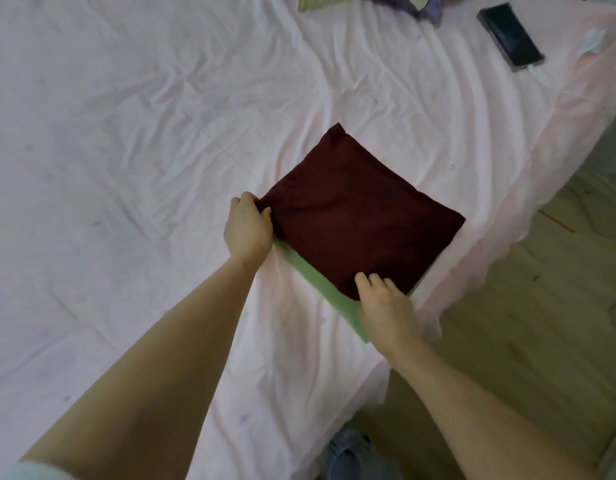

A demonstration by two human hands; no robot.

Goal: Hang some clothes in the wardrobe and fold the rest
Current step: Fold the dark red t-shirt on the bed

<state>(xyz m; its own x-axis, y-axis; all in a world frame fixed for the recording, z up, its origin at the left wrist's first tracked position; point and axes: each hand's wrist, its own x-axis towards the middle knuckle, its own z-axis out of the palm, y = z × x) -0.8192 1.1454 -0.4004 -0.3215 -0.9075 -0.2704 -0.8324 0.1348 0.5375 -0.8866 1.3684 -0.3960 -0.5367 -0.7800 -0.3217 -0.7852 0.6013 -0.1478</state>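
A dark maroon folded garment [358,216] lies square on the pale pink bedsheet [126,168], near the bed's right edge, as we lean over it with both arms outstretched. Beneath it, a light green folded garment [313,277] shows as a narrow strip along the near edge, so the maroon piece sits stacked on top. Our left hand [247,230] grips the maroon garment's left corner, thumb over the cloth and fingers curled around its edge. Our right hand [386,306] is at the near corner, its fingers curled and close together with their tips on the maroon fabric and the palm over the green strip; we cannot tell whether it pinches the cloth or only presses it. A black phone [510,36] with a cable at its near end rests on the sheet at the far right, well apart from the stack. More green and purple fabric [417,3] is bunched at the top edge of the bed. Wooden floor [541,323] runs alongside at right.
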